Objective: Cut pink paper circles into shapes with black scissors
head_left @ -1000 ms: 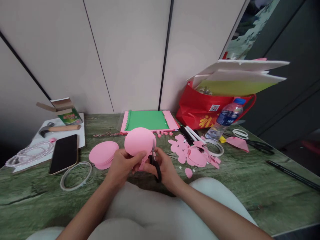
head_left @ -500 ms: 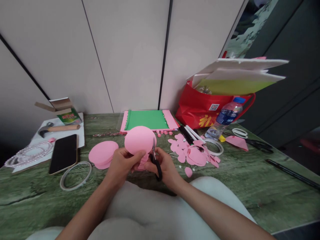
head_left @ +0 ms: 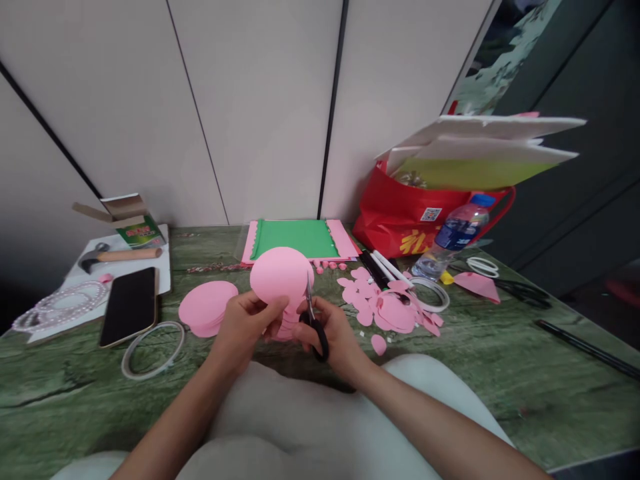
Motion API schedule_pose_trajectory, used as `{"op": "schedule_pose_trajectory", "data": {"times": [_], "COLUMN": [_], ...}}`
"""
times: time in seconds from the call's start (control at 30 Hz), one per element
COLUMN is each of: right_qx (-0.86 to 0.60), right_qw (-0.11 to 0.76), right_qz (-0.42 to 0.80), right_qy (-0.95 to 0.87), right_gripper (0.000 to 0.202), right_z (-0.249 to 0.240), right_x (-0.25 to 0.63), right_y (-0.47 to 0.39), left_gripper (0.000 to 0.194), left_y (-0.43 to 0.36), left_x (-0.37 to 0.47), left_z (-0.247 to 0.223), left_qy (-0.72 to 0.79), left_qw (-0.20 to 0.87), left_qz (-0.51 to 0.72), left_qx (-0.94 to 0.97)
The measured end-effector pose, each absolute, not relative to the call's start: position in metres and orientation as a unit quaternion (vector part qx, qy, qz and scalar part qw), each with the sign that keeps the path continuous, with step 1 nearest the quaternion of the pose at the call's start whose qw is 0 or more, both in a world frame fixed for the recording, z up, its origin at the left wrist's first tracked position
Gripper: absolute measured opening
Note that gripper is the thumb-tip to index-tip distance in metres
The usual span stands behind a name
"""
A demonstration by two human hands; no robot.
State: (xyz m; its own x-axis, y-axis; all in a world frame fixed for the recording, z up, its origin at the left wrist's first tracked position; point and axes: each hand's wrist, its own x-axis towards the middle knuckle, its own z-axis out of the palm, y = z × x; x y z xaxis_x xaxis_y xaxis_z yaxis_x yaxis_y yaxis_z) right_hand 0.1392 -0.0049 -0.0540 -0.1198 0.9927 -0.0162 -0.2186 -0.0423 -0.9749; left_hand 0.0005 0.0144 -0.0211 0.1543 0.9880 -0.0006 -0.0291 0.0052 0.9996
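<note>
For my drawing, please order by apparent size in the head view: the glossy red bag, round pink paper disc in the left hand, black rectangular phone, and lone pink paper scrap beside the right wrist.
1. Red bag
2. Pink disc and black phone: too alike to rank
3. Pink scrap

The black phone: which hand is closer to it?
Left. The left hand, holding a pink paper circle, is to the right of the black phone; the right hand, holding scissors, is farther to the right.
</note>
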Motion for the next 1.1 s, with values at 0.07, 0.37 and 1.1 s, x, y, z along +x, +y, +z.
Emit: {"op": "schedule_pose_trajectory", "data": {"times": [0.07, 0.37, 1.1], "right_qx": [-0.416, -0.402, -0.345], "right_qw": [0.513, 0.497, 0.532], "right_qz": [0.595, 0.596, 0.615], "right_qy": [-0.459, -0.486, -0.468], "right_gripper": [0.038, 0.039, 0.043], "right_z": [-0.0559, -0.057, -0.0575], "right_x": [0.1387, 0.1353, 0.1384], "right_y": [-0.0044, -0.0083, -0.0061], "left_gripper": [0.021, 0.024, 0.026], "left_y": [0.0143, 0.0154, 0.0129], "left_x": [0.0018, 0.0023, 0.0019], "left_z": [-0.0196, -0.0205, -0.0183], "left_qy": [0.437, 0.444, 0.483], "left_qw": [0.563, 0.564, 0.525], "left_qz": [0.467, 0.477, 0.454], "left_qx": [0.524, 0.508, 0.534]}}
